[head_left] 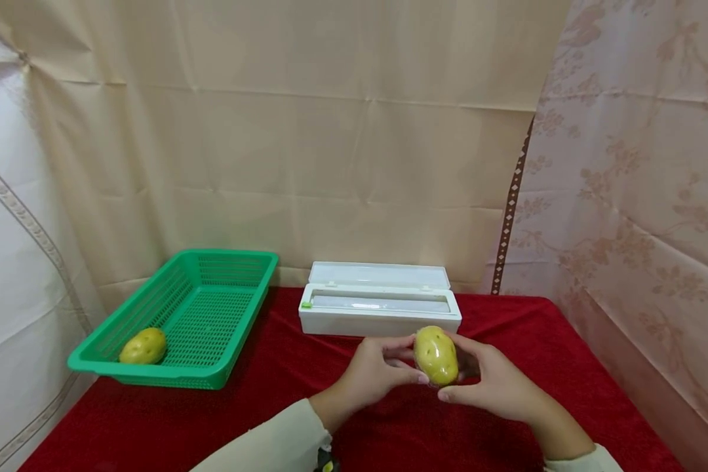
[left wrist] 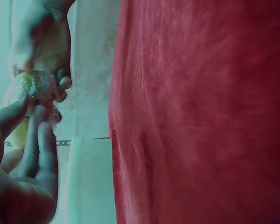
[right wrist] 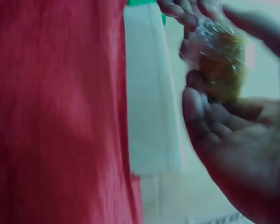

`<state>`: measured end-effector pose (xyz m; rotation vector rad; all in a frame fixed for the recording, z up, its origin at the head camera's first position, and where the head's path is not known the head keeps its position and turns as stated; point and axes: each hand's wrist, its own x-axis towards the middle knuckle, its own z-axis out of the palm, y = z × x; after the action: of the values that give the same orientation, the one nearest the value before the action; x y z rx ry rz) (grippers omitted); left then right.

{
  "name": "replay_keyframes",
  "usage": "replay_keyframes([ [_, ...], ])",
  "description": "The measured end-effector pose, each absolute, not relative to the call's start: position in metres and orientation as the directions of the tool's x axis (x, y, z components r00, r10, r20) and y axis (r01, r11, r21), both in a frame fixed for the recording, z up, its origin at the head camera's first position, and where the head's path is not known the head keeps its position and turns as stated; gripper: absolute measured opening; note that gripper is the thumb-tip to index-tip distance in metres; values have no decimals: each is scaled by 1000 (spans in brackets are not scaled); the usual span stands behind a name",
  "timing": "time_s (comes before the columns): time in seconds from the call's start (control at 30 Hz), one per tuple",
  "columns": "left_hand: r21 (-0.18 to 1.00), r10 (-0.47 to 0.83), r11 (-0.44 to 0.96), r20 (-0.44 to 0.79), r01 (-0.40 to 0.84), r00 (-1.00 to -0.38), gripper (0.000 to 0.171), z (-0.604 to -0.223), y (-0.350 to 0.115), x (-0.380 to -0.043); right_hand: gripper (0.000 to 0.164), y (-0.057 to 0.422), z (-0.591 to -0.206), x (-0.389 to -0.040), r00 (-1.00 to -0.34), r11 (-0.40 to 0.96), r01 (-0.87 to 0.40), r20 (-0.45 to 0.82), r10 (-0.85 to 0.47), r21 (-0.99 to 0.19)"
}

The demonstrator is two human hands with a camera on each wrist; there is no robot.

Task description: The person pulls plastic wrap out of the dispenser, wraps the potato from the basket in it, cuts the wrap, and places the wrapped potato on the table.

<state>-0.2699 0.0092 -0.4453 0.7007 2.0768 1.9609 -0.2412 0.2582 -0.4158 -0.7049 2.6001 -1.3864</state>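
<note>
Between my two hands, above the red cloth, is a yellow potato (head_left: 436, 355) with shiny clear plastic film around it. My left hand (head_left: 370, 372) grips its left side, thumb low and fingers behind. On the other side my right hand (head_left: 491, 380) holds it, with the thumb below and the fingers curled behind. Crinkled film (right wrist: 214, 35) shows on the potato in the right wrist view. Behind the hands stands a white cling film box (head_left: 380, 321) with its lid raised and a green slider at its left end.
At the left is a green plastic basket (head_left: 230, 367) with a second potato (head_left: 144, 346) in its near left corner. A red cloth (head_left: 212, 426) covers the table. Beige curtain (head_left: 330, 144) hangs behind, and patterned fabric (head_left: 643, 196) rises along the right side.
</note>
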Motion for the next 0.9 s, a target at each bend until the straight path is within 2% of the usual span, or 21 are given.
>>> replay_keyframes([
  [0.13,976,459,82,141,200,-877,60,-449,32,-277,66,283,-417,-250,-885,466,-319,84,-457,-825],
  [0.23,980,453,96,114,175,-884,57,-455,48,-281,61,299,-418,-255,-899,471,-277,52,-435,-837],
  [0.4,987,418,114,58,115,-906,57,-457,73,-282,65,321,-419,-259,-914,503,-198,-27,-404,-842],
  [0.6,990,360,133,-1,51,-933,57,-455,100,-283,67,345,-423,-263,-927,497,-141,-62,-370,-856],
  [0.77,994,340,104,-12,24,-940,45,-458,120,-284,71,361,-428,-265,-929,448,-53,-121,-351,-892],
  [0.9,998,337,36,-60,-51,-939,35,-460,134,-281,73,374,-433,-267,-926,443,-9,-159,-341,-897],
])
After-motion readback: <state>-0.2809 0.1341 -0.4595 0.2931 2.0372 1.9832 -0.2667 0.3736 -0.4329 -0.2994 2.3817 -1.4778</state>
